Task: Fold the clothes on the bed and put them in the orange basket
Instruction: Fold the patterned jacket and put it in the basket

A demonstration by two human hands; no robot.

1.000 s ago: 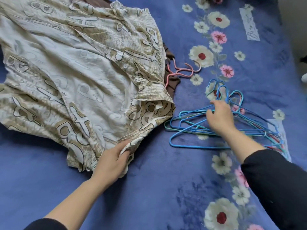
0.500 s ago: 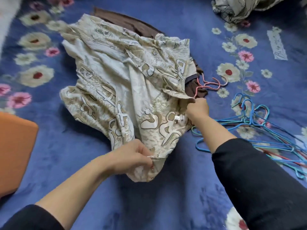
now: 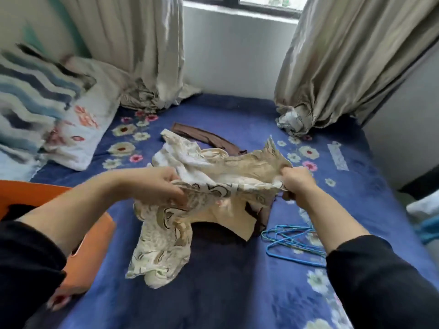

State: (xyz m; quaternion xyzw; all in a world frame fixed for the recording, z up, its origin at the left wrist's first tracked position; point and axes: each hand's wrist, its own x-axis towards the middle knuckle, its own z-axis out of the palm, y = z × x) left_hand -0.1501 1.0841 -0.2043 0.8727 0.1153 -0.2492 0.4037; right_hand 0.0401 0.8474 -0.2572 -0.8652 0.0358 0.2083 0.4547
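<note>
The blue flower-printed blanket (image 3: 225,293) covers the bed in front of you. The orange plastic basket (image 3: 95,245) sits at its near left edge. You hold the beige patterned cloth garment (image 3: 213,167) above the middle of the blanket, stretched between your hands, with one end dangling just right of the basket. A brown garment (image 3: 204,137) lies beyond it, and blue wire hangers (image 3: 287,236) lie to the near right. Your left hand (image 3: 154,186) and right hand (image 3: 297,184) each clutch the garment's top edge in curled fingers.
</note>
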